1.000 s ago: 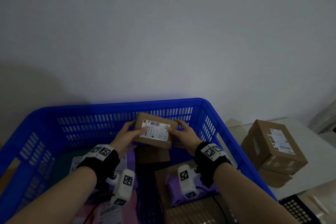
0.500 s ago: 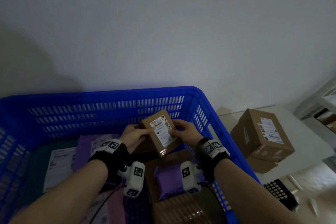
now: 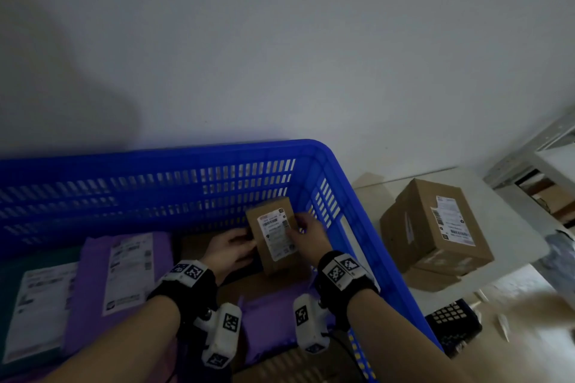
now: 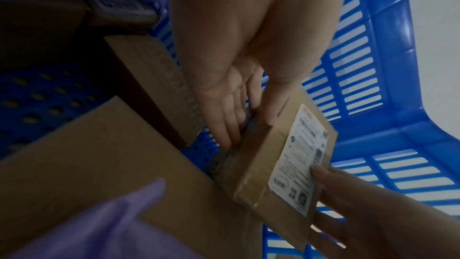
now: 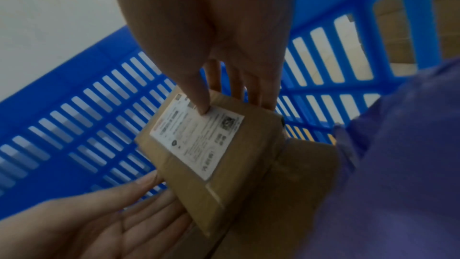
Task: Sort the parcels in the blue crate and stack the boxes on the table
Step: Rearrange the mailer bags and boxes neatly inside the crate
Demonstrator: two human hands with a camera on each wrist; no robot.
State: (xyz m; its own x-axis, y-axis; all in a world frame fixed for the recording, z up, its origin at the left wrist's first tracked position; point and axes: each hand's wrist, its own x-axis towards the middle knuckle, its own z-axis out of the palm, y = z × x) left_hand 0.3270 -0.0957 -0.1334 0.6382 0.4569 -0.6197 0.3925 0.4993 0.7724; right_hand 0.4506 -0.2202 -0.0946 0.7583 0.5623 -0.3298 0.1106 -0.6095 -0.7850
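Note:
A small brown box (image 3: 275,238) with a white label is held tilted inside the blue crate (image 3: 217,151), near its far right corner. My left hand (image 3: 245,242) grips the box's left edge, thumb on top and fingers beneath, as the left wrist view shows (image 4: 248,125). My right hand (image 3: 295,227) pinches its right edge, the thumb pressing the label (image 5: 199,109) and fingers behind. Two larger brown boxes (image 3: 435,227) are stacked on the white table (image 3: 525,246) right of the crate.
Purple mailer bags (image 3: 124,274) and a white-labelled parcel (image 3: 40,305) lie in the crate's left part. A flat cardboard box (image 3: 280,284) and another purple bag (image 3: 267,323) lie under my wrists. A black basket (image 3: 451,320) sits below the table; shelving (image 3: 544,165) stands far right.
The small box has turned from crosswise to lengthwise and moved right and down toward the crate's corner. Both hands kept hold of it. The view has swung right.

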